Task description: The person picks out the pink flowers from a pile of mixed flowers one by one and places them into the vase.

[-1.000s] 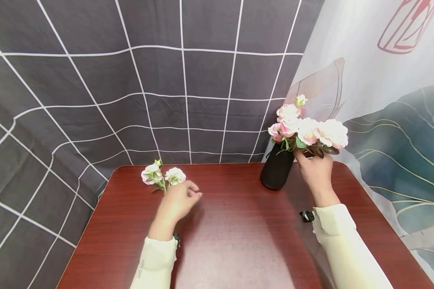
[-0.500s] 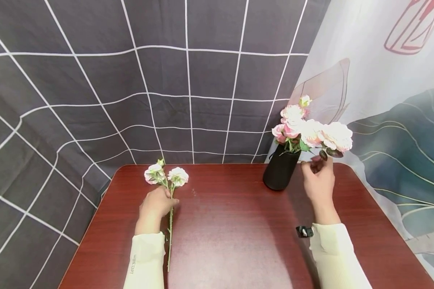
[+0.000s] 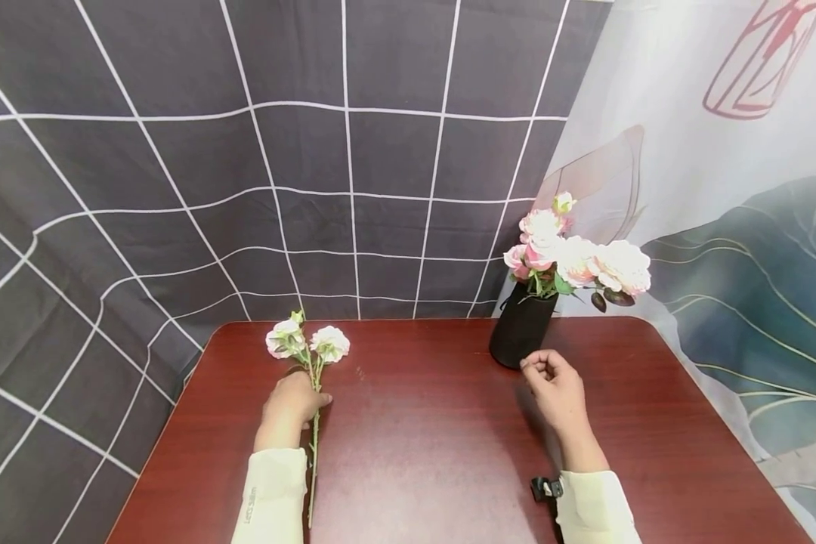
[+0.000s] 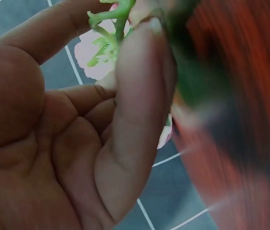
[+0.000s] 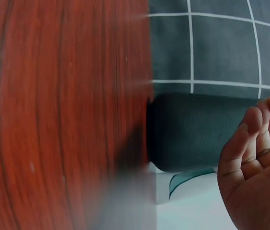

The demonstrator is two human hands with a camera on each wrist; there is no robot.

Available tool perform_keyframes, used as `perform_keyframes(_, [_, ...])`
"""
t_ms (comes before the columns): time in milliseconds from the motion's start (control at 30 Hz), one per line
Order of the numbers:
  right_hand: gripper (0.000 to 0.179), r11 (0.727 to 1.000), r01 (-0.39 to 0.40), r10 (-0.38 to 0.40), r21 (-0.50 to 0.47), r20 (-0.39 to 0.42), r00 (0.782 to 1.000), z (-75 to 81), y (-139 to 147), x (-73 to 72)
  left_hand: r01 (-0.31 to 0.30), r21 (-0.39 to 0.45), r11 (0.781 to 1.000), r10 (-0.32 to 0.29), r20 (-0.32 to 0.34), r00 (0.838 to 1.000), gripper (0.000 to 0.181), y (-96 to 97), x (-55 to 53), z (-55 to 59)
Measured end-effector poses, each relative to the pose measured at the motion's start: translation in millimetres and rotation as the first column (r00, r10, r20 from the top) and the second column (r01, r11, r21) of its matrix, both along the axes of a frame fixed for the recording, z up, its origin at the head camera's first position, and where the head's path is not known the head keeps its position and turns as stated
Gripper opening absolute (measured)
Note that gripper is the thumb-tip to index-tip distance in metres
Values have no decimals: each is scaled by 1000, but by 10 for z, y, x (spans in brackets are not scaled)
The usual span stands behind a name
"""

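At the left of the table lies an artificial flower (image 3: 329, 344) with pale pink-white blossoms and a long green stem (image 3: 314, 453). My left hand (image 3: 291, 402) pinches this stem below the blossoms; in the left wrist view the thumb and index finger meet at the stem (image 4: 120, 21). A black vase (image 3: 522, 326) stands at the back right, holding pink and white flowers (image 3: 551, 245) that lean out to the right. In front of the vase, my right hand (image 3: 559, 391) hovers with loosely bent fingers and nothing in them. The right wrist view shows the vase (image 5: 197, 132) just beyond the fingertips.
The reddish-brown wooden table (image 3: 408, 438) has rounded back corners. Behind it hangs a dark grey cloth (image 3: 394, 151) with white grid lines. A patterned pale curtain (image 3: 687, 174) hangs at the right.
My right hand has left the flowers at the vase and come down in front of it. The left hand has reached the flower stem and taken hold of it.
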State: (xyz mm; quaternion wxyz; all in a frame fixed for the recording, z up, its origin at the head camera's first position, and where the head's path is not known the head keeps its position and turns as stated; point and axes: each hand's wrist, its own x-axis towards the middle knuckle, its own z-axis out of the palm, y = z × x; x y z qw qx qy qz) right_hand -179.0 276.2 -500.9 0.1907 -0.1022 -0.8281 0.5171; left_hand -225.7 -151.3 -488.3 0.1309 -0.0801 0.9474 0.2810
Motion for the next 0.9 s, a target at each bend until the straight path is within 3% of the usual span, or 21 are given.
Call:
perform_keyframes(233, [3, 995, -78, 77, 57, 16, 997, 7, -87, 6, 42, 92, 995, -44, 16, 999, 36, -50, -29, -54])
perform_keyframes(367, [3, 989, -121, 116, 82, 58, 992, -12, -130, 8, 105, 223, 969, -115, 35, 993, 31, -111, -50, -73])
perform_keyframes(433, [3, 985, -149, 142, 89, 82, 986, -23, -158, 8, 116, 329, 937, -137, 41, 990, 29, -120, -36, -56])
perform_keyframes(567, [4, 973, -214, 205, 86, 108, 973, -15, -233, 4, 125, 532, 837, -159, 19, 987, 24, -90, 22, 39])
perform_keyframes(700, [4, 952, -296, 287, 81, 108, 952, 68, -363, 47, 161, 638, 753, -154, -67, 986, 20, 22, 45, 181])
perform_keyframes(767, [5, 936, -343, 336, 77, 99, 937, 135, -469, 101, 182, 660, 729, -140, -117, 983, 19, 139, 66, 281])
perform_keyframes(900, [13, 881, -468, 466, 71, 51, 884, 241, -757, 207, 241, 643, 727, -127, -220, 967, 15, 422, 148, 458])
